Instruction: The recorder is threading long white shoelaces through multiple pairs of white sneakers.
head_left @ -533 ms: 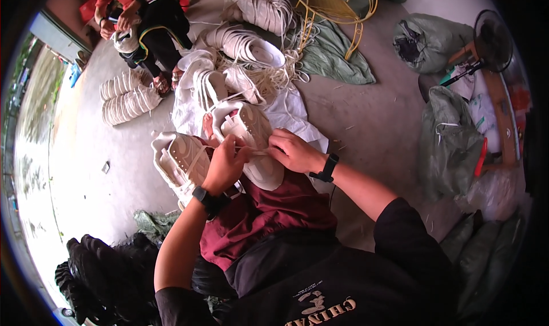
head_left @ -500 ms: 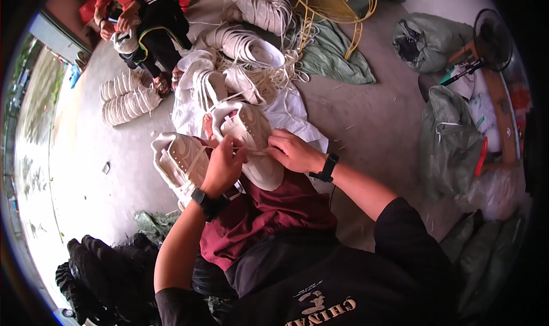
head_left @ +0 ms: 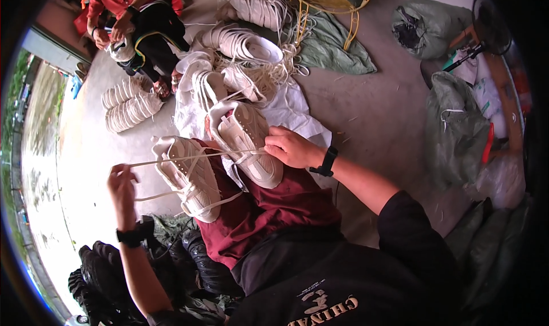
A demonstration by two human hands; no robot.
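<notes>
The right shoe [head_left: 246, 140] lies on the person's trousers [head_left: 291, 206], between the two hands. Its long axis runs toe toward the person, collar away, the toe tipped somewhat to the right. The right hand [head_left: 291, 148] is nearer, just beside the shoe's right edge, fingertips pinched on the lace [head_left: 166, 161]. The left hand [head_left: 122, 190], a little blurred, is well apart to the shoe's left, fingers curled around the lace. That strand stretches nearly straight between the hands, crossing the right shoe's long axis and passing over the left shoe [head_left: 194, 174]. The left shoe rests just left of the right shoe, roughly parallel, toe also toward the person. Beyond the right shoe's collar are more shoes [head_left: 234, 43]; farther off to its left, a co-worker [head_left: 128, 23] sits.
</notes>
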